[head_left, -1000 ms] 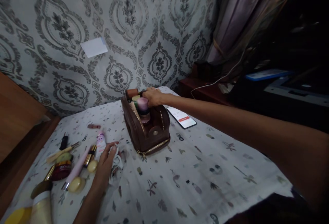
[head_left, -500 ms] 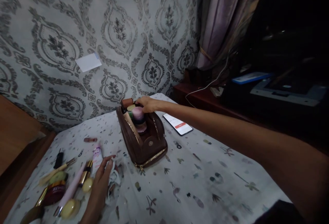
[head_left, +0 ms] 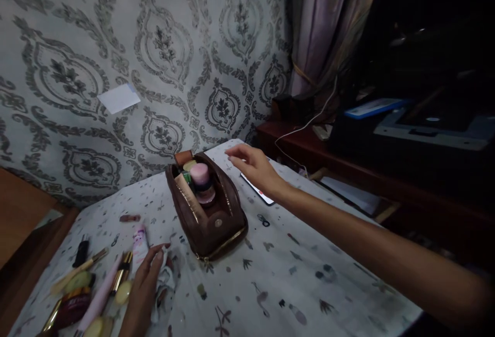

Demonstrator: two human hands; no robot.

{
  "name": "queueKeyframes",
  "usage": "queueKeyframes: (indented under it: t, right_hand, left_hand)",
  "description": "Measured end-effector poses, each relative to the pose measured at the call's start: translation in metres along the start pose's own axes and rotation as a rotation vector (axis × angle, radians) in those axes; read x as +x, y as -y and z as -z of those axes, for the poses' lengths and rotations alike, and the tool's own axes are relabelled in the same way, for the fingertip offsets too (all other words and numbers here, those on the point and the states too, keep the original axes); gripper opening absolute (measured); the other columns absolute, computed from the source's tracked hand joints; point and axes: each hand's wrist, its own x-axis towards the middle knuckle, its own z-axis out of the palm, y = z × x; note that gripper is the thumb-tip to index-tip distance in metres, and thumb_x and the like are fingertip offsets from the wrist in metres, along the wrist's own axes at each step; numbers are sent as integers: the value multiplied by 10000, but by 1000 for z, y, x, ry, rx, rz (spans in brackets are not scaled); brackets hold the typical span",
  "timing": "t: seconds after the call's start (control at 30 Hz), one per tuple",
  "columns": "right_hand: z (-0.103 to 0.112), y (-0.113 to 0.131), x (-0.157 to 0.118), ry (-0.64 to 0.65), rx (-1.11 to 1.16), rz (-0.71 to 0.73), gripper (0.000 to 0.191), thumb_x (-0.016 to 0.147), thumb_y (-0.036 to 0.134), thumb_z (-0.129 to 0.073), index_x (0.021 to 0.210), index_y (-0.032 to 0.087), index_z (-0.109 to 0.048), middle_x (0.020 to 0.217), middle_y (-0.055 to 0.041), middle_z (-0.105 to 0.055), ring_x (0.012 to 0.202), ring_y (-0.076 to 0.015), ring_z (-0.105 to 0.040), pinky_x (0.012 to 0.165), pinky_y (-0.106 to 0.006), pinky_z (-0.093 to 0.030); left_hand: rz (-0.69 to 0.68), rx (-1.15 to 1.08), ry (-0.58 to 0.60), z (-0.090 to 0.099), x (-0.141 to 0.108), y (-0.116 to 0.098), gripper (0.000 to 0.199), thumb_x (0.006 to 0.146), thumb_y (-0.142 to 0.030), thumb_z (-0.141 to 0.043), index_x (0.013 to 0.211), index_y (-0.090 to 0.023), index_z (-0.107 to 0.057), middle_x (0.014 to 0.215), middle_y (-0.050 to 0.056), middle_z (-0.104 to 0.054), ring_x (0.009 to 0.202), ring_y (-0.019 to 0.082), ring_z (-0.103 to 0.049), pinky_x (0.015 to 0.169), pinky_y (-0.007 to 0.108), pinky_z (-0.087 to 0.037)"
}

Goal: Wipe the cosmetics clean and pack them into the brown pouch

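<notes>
An unzipped brown makeup bag (head_left: 211, 241) stands on the patterned cloth, with a pink-capped jar (head_left: 200, 174), a beige flat item (head_left: 189, 196) and other cosmetics inside. My right hand (head_left: 253, 166) is in the air to the right of the bag, holding nothing, its fingers stretched out and loosely bent. Partly under that hand lies a lit phone (head_left: 258, 191). My left hand (head_left: 145, 275) rests low on the left, fingers extended, against a crumpled white item (head_left: 165, 277). A pink and white tube (head_left: 139, 244) is just beyond its fingers.
Left of my left hand lie a pink wand (head_left: 101, 290), a gold and black tube (head_left: 121, 274), a dark red jar (head_left: 73, 306), a brush (head_left: 79, 272) and a black item (head_left: 81, 252). At right stands a dark red cabinet (head_left: 348, 169) with a white cable (head_left: 305, 125).
My right hand has come out from the far end of the bag and moved right, over the phone. The left hand stays beside the crumpled item. The view has shifted slightly.
</notes>
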Motion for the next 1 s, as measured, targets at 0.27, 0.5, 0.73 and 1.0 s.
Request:
queueKeyframes:
  t: [0.27,0.5,0.73,1.0]
  right_hand:
    - [-5,4,-96,-85,-132,175,155,955,299,-514,1020,256,-648,972,-49,-701,895,-194,-677,788,-313,-534]
    - [-46,6,-164,201,-189,597,334,933,209,-555,1239,336,-602,914,-28,-747,846,-208,-722,744,-302,-575]
    - [-134,14,-172,639,11,312,224,973,264,-457,1071,200,-648,860,-48,-736,718,-171,-696,666,-283,-556]
    - [-234,5,-156,669,489,-375,266,797,367,-552,973,173,-597,720,-3,-638,588,-133,-611,465,-207,-438]
  left_hand:
    - [0,-7,117,1,-2,-2,561,751,-640,-641,1088,-191,-630,566,-63,-454,453,106,-369,415,199,-253]
    - [-176,114,137,17,-6,-3,406,845,-527,-527,1026,-180,-637,539,-84,-300,502,123,-311,495,232,-260]
    - [-327,148,119,42,-22,1,371,873,-524,-479,839,-183,-622,678,-13,-521,659,159,-468,622,268,-374]
    - [-394,285,-38,72,-2,-12,467,923,-533,-345,749,-191,-612,679,12,-598,708,191,-563,678,293,-442]
